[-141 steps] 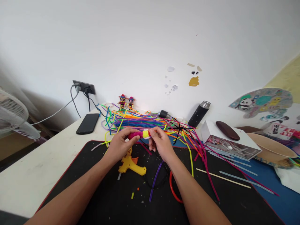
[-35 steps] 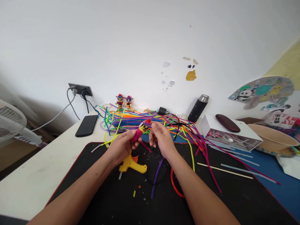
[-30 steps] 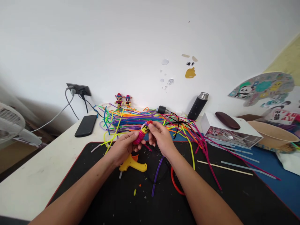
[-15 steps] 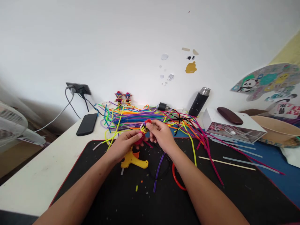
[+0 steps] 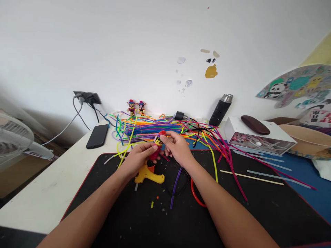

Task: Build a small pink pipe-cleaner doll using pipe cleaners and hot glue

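Observation:
Between my two hands is a small figurine (image 5: pixel 157 141) with a red top, a yellow and black face and a magenta-red body. My left hand (image 5: pixel 139 155) grips its body from the left, thumb on the front. On the right, my right hand (image 5: pixel 177 146) pinches the head near the red top; the fingertips partly hide it. Just below lies a yellow glue gun (image 5: pixel 150 175) with an orange trigger, on the black mat (image 5: pixel 124 213). A purple strip (image 5: pixel 176 187) and a red ring-shaped piece (image 5: pixel 196 194) rest near my right forearm.
Behind my hands spreads a heap of colourful pipe cleaners (image 5: pixel 152 129). Two finished figurines (image 5: pixel 132 108) stand by the wall. A phone (image 5: pixel 97 136) lies at left; a black thermos (image 5: pixel 220 110), a white box (image 5: pixel 258 137) and translucent glue sticks (image 5: pixel 278 179) are at right.
The view has shifted slightly, so the scene sits a little differently in the picture. Both hands keep their hold on the figurine, with barely any movement.

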Action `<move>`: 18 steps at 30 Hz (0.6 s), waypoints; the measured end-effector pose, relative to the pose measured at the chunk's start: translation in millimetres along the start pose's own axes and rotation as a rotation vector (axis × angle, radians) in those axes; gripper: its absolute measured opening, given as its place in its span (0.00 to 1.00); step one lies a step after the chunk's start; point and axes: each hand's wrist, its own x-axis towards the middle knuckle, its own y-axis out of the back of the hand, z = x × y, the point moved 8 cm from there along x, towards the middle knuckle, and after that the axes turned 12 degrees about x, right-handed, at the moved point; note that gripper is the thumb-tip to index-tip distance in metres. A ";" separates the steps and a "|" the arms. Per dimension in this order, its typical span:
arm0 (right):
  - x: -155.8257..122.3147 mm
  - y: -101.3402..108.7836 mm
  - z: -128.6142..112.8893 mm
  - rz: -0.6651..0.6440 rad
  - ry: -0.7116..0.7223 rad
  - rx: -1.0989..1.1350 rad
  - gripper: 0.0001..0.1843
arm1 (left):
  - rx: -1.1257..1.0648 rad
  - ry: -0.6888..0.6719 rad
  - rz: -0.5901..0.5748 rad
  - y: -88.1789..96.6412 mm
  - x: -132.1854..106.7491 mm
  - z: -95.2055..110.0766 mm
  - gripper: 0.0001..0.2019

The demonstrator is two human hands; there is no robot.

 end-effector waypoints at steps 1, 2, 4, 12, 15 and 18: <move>0.1 0.0 0.3 0.000 0.004 -0.003 0.25 | -0.002 -0.002 -0.003 -0.6 0.1 -0.1 0.18; 0.1 -0.2 0.3 -0.001 0.007 -0.004 0.25 | -0.001 -0.004 -0.005 -1.1 0.1 0.1 0.18; -0.1 -1.0 -0.1 -0.009 0.010 -0.006 0.25 | 0.006 -0.006 -0.007 -1.9 -0.3 0.7 0.18; -2.1 -3.4 -4.8 -0.021 -0.001 -0.017 0.24 | 0.113 -0.021 0.036 3.3 -1.2 4.9 0.22; -2.1 -3.7 -4.5 -0.025 -0.004 -0.015 0.24 | 0.160 -0.022 0.047 4.7 -2.3 6.6 0.23; -1.8 -3.9 -4.0 -0.033 -0.003 -0.014 0.24 | 0.189 -0.028 0.051 4.8 -3.6 8.3 0.24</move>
